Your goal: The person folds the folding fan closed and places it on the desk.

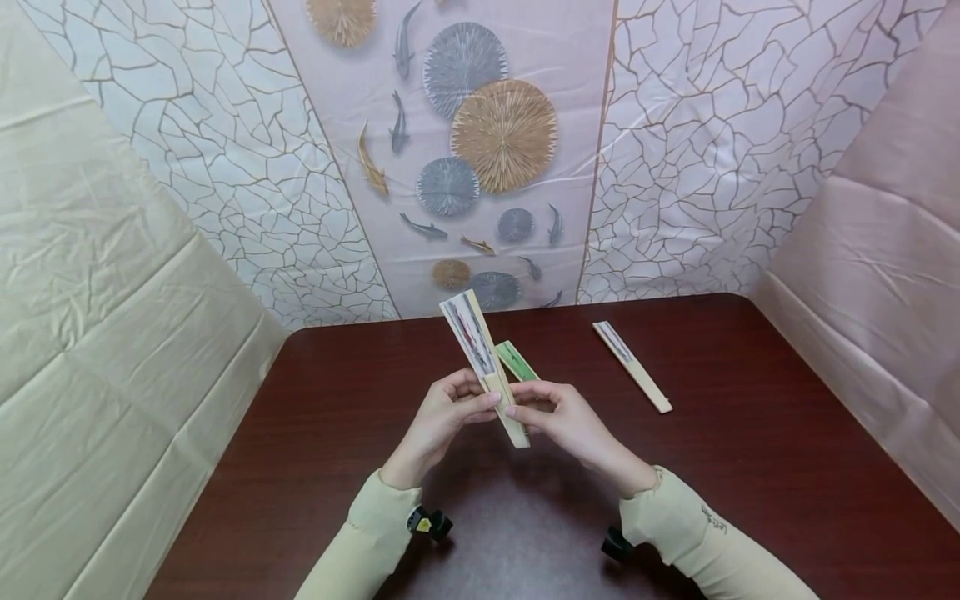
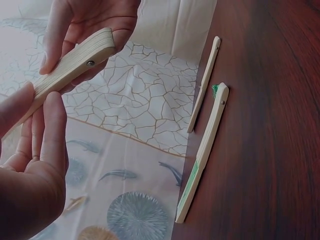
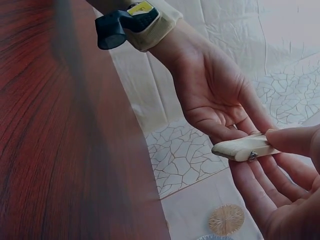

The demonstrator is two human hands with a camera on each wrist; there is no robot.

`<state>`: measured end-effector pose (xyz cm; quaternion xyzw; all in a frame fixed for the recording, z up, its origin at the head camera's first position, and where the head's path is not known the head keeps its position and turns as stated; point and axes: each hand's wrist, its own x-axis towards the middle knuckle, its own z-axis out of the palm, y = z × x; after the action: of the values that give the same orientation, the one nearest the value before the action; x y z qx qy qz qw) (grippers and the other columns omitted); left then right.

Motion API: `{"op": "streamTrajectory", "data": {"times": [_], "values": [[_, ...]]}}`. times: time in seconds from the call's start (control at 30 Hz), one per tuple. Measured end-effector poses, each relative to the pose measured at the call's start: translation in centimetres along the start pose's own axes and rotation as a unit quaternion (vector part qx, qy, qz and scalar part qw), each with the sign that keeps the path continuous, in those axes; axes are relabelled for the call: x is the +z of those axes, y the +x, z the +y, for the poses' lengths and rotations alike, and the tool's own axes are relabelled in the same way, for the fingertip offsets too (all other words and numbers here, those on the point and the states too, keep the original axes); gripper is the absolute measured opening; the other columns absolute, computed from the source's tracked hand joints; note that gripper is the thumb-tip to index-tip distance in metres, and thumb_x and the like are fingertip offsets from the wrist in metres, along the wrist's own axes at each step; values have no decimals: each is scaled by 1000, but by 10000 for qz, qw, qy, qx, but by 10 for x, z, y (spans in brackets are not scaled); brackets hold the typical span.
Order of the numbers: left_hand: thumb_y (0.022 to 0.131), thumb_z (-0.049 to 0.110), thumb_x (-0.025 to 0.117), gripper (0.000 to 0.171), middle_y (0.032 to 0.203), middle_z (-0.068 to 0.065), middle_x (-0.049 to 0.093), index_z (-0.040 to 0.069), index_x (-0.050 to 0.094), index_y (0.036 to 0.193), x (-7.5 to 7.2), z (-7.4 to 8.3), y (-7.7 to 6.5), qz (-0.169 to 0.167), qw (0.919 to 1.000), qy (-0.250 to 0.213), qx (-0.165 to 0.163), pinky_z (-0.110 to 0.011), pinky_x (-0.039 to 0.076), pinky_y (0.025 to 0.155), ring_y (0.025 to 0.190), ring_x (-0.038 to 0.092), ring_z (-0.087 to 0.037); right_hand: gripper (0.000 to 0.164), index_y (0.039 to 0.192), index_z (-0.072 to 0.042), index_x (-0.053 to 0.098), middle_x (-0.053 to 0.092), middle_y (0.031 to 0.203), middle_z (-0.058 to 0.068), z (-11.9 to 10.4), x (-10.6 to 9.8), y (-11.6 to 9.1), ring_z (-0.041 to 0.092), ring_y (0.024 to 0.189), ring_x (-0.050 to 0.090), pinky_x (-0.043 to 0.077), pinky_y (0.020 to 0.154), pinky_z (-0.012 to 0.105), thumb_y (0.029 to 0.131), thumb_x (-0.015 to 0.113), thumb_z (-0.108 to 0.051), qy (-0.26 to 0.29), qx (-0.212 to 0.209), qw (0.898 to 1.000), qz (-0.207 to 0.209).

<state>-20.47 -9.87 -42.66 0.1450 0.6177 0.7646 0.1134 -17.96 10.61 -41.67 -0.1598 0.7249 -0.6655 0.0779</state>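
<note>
A folded hand fan [image 1: 480, 346] with pale ribs and a grey and dark red print is held up above the table by both hands. My left hand [image 1: 447, 417] pinches it between thumb and fingers near the middle. Just below, my right hand [image 1: 562, 418] pinches the lower ribs. The metal rivet at its narrow end shows in the left wrist view, on the fan's pale ribs [image 2: 75, 62]. Behind the hands lies a green folded fan [image 1: 517, 361], partly hidden by them in the head view. Another folded fan [image 1: 632, 367] with a grey print lies farther right.
The dark red-brown wooden table [image 1: 750, 467] ends at a straight back edge. Behind it hangs a patterned cloth [image 1: 675, 150] with fish and round shapes. Plain pale cloth [image 1: 135, 333] hangs along both sides. A small black device [image 1: 431, 523] is strapped at the left wrist.
</note>
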Motion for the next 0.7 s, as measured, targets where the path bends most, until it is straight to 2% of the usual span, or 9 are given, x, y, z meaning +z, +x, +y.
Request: {"op": "streamTrajectory", "data": {"times": [0.17, 0.37, 0.7], "values": [[92, 1, 69, 18, 98, -6, 70, 1, 66, 110, 0, 1, 0, 16, 10000, -69, 15, -33, 61, 80, 84, 69, -17, 37, 125, 7, 65, 72, 110, 20, 1, -1, 0, 18, 88, 70, 61, 71, 32, 93, 73, -10, -3, 44, 10000, 27], [97, 3, 65, 14, 96, -8, 70, -2, 66, 110, -4, 9, -1, 285, 9993, -113, 202, -35, 61, 81, 82, 68, -18, 35, 124, 8, 65, 71, 110, 20, 2, 0, -1, 18, 86, 69, 61, 69, 32, 93, 72, -7, -33, 72, 10000, 33], [95, 5, 67, 16, 93, -9, 68, -4, 65, 109, -1, 11, -3, 538, 9983, 4, 222, -34, 61, 78, 79, 67, -18, 33, 122, 10, 64, 71, 108, 19, 6, 2, 0, 15, 86, 69, 60, 68, 31, 93, 71, -5, 31, 68, 10000, 6]]}}
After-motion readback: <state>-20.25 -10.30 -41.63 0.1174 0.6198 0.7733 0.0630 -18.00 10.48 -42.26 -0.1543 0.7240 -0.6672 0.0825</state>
